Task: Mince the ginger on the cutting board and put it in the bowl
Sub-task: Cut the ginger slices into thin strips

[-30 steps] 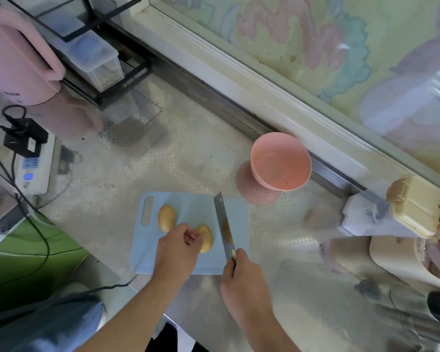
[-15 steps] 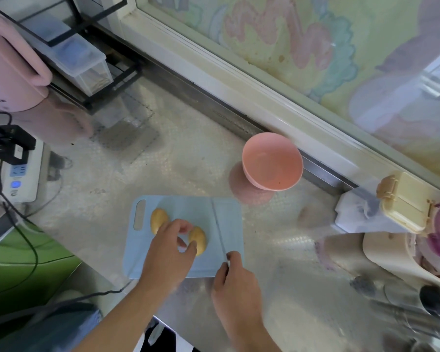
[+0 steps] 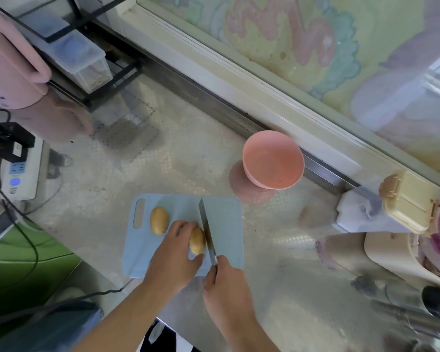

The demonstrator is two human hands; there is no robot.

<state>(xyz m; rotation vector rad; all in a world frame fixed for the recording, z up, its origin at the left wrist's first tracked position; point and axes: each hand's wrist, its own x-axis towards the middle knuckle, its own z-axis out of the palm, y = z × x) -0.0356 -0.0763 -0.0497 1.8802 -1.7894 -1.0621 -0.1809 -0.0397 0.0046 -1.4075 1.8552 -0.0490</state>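
The smooth, yellow-brown oval piece of ginger (image 3: 197,240) lies near the middle of the pale blue plastic cutting board (image 3: 224,219), and every place here is told from that board. The left hand (image 3: 172,260) rests over the piece with its fingers (image 3: 186,224) curled round the far end and the thumb at the near end, apparently to pin it so that it cannot roll under the cut. The long, narrow steel knife (image 3: 205,228) stands edge-down just beside the right flank of the piece, its blade running from the board's near edge toward its far edge; whether it has bitten in I cannot tell. The right hand (image 3: 225,283) clamps the handle at the board's near edge, fingers wrapped tight, which likely gives a firm downward push. A second yellow-brown oval piece (image 3: 159,220) waits on the board's left part, beside the handle slot, clear of the blade. No mince shows, so the cutting seems barely begun.

The round pink plastic bowl (image 3: 273,158) stands on the tabletop (image 3: 163,168) beyond the board's far right corner, near enough, I judge, for the mince to be carried across easily. A cream lidded box (image 3: 407,201) sits well off the board's right side.
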